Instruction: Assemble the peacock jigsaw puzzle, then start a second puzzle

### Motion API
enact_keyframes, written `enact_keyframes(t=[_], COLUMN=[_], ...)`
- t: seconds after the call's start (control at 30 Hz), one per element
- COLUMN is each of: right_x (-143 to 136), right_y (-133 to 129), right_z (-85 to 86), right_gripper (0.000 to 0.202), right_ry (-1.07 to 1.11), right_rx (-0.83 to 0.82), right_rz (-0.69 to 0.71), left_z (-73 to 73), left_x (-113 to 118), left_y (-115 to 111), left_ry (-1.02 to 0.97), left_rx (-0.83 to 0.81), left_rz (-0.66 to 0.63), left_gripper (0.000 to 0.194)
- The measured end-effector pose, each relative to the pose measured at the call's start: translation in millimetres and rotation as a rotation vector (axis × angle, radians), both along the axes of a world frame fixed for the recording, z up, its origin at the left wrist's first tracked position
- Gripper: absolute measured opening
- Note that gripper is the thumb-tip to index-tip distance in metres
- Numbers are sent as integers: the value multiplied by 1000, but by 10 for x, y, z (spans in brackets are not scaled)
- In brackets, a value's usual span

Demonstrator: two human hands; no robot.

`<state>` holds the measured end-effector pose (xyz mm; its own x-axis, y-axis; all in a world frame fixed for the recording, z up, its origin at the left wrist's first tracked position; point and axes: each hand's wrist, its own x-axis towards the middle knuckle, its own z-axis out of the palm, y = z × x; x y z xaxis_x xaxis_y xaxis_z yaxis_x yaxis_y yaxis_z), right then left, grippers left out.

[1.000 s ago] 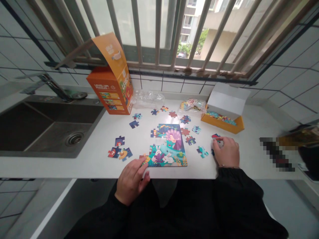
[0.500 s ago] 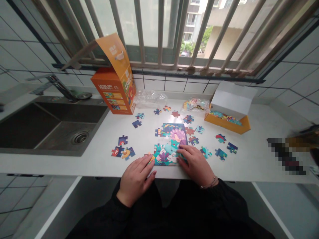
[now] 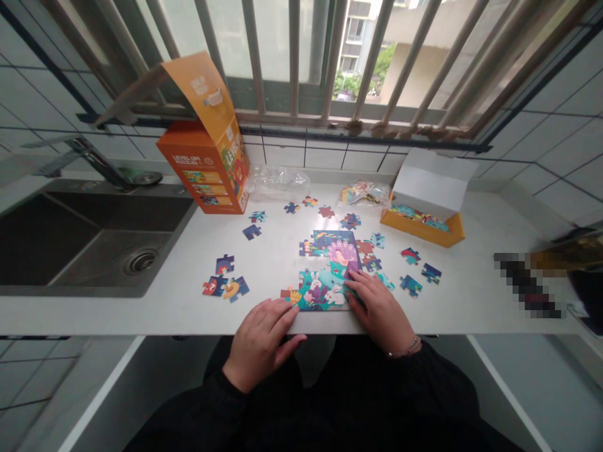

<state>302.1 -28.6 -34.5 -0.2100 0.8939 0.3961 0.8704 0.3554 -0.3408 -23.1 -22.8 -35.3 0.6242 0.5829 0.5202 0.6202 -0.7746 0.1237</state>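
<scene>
A partly assembled jigsaw puzzle (image 3: 323,284) with rabbits and a purple peacock lies on the white counter in front of me. At its lower left corner sits a puzzle piece with a yellow plant (image 3: 293,295). My left hand (image 3: 264,336) rests palm down beside that piece, fingertips at its lower edge and thumb held apart. On the puzzle's right edge lie the fingers of my right hand (image 3: 379,307), stretched out and pressing lightly. Its palm hides part of the puzzle's lower right side. A teal piece (image 3: 386,280) lies just beyond the right fingers.
Loose puzzle pieces (image 3: 225,285) surround the puzzle. An orange puzzle box (image 3: 200,166) stands at the back left, with clear plastic packaging (image 3: 277,183) beside it. A bag of pieces (image 3: 365,193) and a yellow open box (image 3: 421,226) lie behind right. Left is a sink (image 3: 155,285).
The assembled puzzle has slid slightly right on the counter, closer to the loose pieces there. My left thumb has moved away from the puzzle, and more of the yellow-plant piece shows.
</scene>
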Motion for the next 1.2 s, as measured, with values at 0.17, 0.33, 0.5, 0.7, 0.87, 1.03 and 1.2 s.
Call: enact_keyframes(t=[0.17,0.33,0.5,0.7,0.87,1.03,1.2], right_x=[331,736,761,687,681,634,675], right_y=[-8,-101,-143,-127,-151,-201,-172], right_z=[40,-30,-45,-26,-28,-77,-152], right_gripper=[32,25,23,29,30,36,37], right_ry=[55,176,247,232,266,386,574], right_rx=[237,324,320,320,317,364,633], right_rz=[-269,-574,-613,-611,-669,-782,-831], left_z=[-80,-67,35,107,87,18,-10], left_x=[17,99,-35,-310,-279,-239,-264], left_y=[-6,26,76,175,220,183,166], left_ry=[-119,-123,-125,-21,70,42,44], left_rx=[121,122,65,149,86,165,166], left_rz=[173,298,248,236,234,266,215], left_gripper=[33,26,15,12,35,34,34])
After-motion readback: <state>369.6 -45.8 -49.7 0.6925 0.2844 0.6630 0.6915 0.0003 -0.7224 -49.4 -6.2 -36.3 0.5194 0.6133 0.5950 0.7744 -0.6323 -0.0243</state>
